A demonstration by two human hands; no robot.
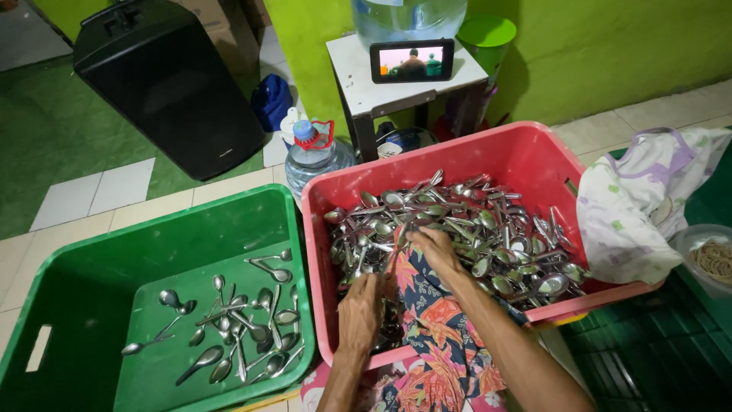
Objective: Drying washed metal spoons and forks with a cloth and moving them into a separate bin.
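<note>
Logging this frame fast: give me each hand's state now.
Left hand: fingers down in the spoons in the red crate; grip cannot be told.
Right hand: resting on the patterned cloth at the spoon pile; grip unclear.

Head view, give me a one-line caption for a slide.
Both hands, left and right, reach into a red bin of spoons beside a green bin.

Heaped metal spoons (465, 233), shiny, tangled every way, filling the red plastic crate (526, 156); patterned cloth (427, 313) draped over its near rim, touching the pile.
</note>
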